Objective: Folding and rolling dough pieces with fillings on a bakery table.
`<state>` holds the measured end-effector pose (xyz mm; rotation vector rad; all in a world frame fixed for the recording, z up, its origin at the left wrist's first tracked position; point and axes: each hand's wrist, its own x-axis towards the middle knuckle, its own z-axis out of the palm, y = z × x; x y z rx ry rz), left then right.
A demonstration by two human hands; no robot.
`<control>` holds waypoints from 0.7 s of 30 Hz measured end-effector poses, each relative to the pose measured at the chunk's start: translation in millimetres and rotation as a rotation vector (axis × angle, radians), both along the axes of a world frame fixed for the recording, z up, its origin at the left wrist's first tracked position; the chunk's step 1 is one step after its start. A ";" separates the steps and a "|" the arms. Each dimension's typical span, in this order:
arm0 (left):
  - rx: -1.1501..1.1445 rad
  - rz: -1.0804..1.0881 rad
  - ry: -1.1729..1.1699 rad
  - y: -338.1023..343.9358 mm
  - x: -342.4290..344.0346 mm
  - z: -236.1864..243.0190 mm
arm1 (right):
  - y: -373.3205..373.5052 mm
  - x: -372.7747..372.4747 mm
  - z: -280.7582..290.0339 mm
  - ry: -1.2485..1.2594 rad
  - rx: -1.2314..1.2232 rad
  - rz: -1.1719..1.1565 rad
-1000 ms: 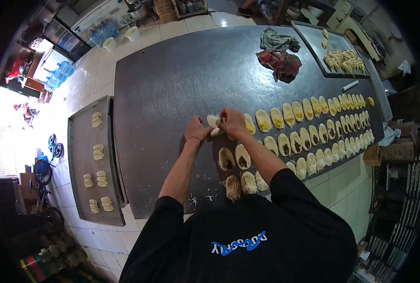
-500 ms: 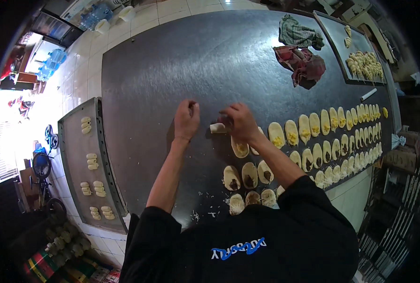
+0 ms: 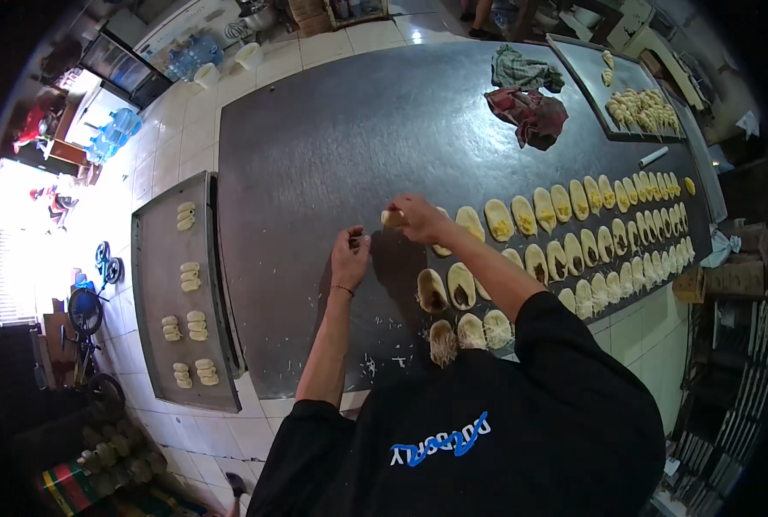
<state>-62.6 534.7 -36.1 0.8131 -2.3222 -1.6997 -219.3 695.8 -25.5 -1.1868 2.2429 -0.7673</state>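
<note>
I stand watching a person in a black T-shirt (image 3: 530,439) bent over a broad dark metal worktable (image 3: 306,164). The right hand (image 3: 418,218) grips a short pale dough roll (image 3: 391,219) in its fingertips, over the table just beyond the nearest end of the farthest row of dough. The left hand (image 3: 349,258), a thin dark bracelet (image 3: 343,289) at its wrist, is a little nearer the body; its fingers are loosely bent and free of any grip, apart from the roll. A shadow falls on the metal between the two hands.

To the right, flattened dough ovals run in three rows: the farthest bear yellow filling (image 3: 501,229), the middle ones dark brown filling (image 3: 463,299), the nearest mostly pale shreds (image 3: 497,329). Loose shreds (image 3: 368,367) litter the tabletop by the left forearm.

Beside the table's left edge, a metal tray (image 3: 158,276) holds six clusters of dough rolls (image 3: 186,216). At the far right corner, another tray (image 3: 580,67) carries heaped small shaped dough pieces (image 3: 645,112). A green checked cloth (image 3: 526,71) touches a dark red cloth (image 3: 530,118) near it, and a white rod (image 3: 653,157) lies below that tray.
</note>
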 end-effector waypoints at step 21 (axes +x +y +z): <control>-0.393 -0.226 -0.008 35.2 -21.8 1.3 | 52.2 39.4 24.6 0.257 -0.272 -0.411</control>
